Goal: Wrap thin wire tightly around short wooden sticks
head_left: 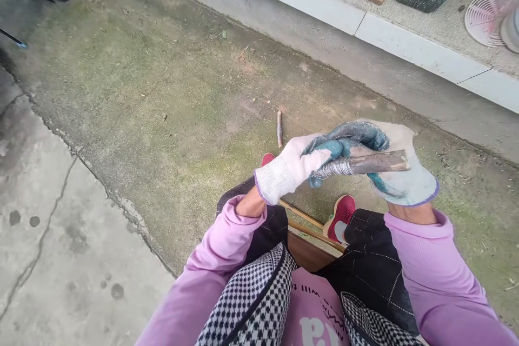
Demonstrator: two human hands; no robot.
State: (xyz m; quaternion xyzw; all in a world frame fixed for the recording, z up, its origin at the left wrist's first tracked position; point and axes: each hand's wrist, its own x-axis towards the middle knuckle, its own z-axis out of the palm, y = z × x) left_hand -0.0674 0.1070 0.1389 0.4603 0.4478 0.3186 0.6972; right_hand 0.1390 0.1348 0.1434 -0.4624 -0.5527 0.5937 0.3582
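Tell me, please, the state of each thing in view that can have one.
Held stick, off the ground, partly wound with wire
Second stick, lying on the ground, also partly wound
Left grip, gloved, closed on the held stick
Right grip, gloved, curled, its exact hold unclear
Red shoes, worn
Pale concrete, cracked

Soft, even daylight lights the ground, shadows faint, fine detail slightly smeared.
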